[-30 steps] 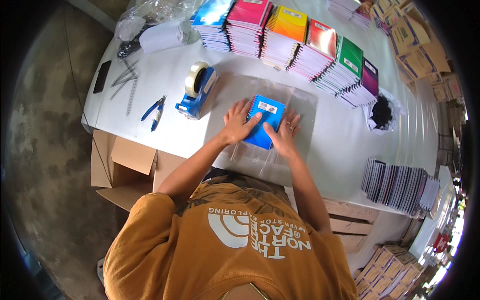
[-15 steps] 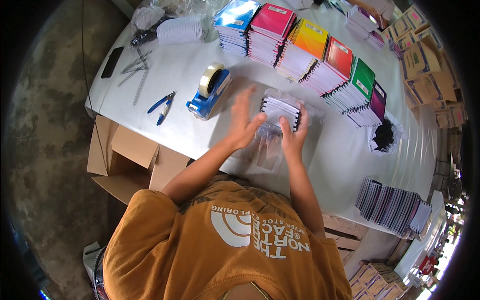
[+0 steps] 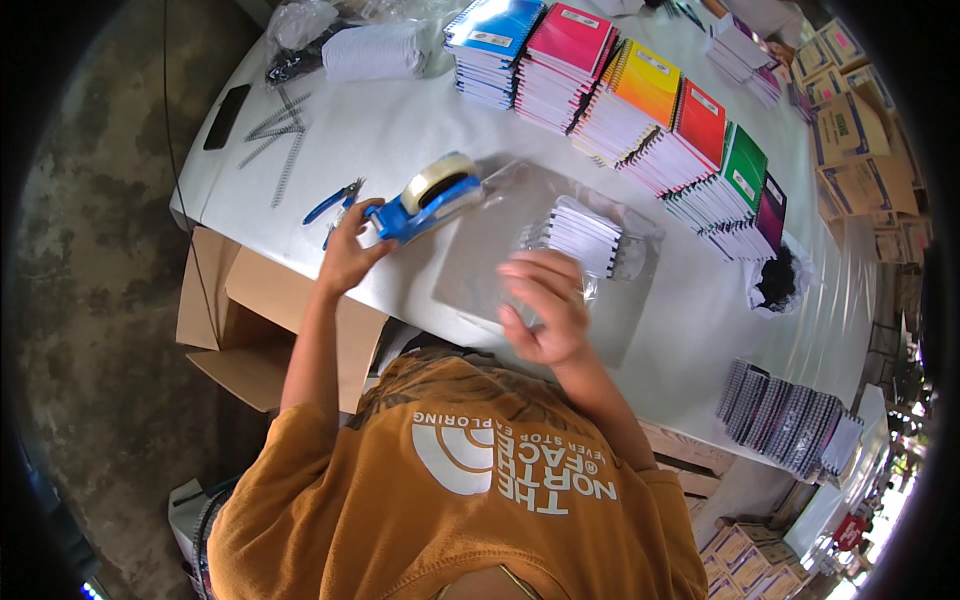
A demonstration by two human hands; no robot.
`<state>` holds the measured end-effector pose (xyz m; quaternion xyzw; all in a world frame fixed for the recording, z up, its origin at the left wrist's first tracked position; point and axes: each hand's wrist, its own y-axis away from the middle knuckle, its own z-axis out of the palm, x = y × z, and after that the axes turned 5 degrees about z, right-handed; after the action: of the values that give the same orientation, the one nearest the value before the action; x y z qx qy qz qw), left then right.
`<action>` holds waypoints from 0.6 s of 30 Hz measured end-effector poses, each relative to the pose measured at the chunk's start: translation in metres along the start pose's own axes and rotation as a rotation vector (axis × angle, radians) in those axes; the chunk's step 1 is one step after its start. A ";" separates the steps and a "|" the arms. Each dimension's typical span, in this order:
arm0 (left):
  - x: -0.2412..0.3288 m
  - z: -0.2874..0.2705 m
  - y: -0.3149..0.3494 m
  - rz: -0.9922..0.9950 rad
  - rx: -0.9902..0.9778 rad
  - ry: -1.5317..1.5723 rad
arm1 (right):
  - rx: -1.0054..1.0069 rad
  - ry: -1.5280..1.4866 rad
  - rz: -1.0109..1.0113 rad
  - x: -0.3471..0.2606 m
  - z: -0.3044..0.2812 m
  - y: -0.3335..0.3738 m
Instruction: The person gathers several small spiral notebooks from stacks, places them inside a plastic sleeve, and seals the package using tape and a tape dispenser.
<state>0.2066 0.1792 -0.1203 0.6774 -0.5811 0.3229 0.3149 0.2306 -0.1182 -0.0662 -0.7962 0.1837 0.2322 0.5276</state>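
Observation:
At the near end of a blue tape dispenser point(image 3: 402, 220), my left hand point(image 3: 350, 250) has its thumb and fingers closed around the base. A wide roll of clear tape point(image 3: 440, 180) sits in it. My right hand point(image 3: 548, 308), a little blurred, hovers with loosely curled fingers and thumb apart; nothing shows in it. Just beyond it, a small stack of spiral-bound notebooks point(image 3: 583, 238) lies in a clear plastic wrap point(image 3: 640, 250) on a grey board point(image 3: 470, 270). Beside my left hand, blue-handled cutting pliers point(image 3: 330, 205) are partly hidden.
Stacks of coloured notebooks point(image 3: 645, 85) line the far side. Loose wire spirals point(image 3: 285, 140) and a black phone point(image 3: 227, 117) lie at the left. More notebooks point(image 3: 785, 415) stand near the right edge. An open cardboard box point(image 3: 260, 310) is below the table's left edge.
Both hands have let go of the wrapped notebooks. My left hand has moved left and taken hold of the tape dispenser, now turned. My right hand has drawn back toward me.

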 end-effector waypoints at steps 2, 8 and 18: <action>-0.013 -0.022 0.006 0.017 -0.058 -0.006 | -0.074 -0.071 0.287 0.002 0.025 0.001; 0.042 -0.012 0.011 0.330 0.243 -0.260 | 0.094 0.047 0.600 0.042 0.079 -0.001; 0.059 0.007 -0.015 0.275 0.250 -0.250 | -0.141 0.169 0.546 0.071 0.084 -0.045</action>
<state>0.2293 0.1409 -0.0779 0.6602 -0.6582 0.3457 0.1070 0.2987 -0.0266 -0.1002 -0.7686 0.4179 0.3103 0.3719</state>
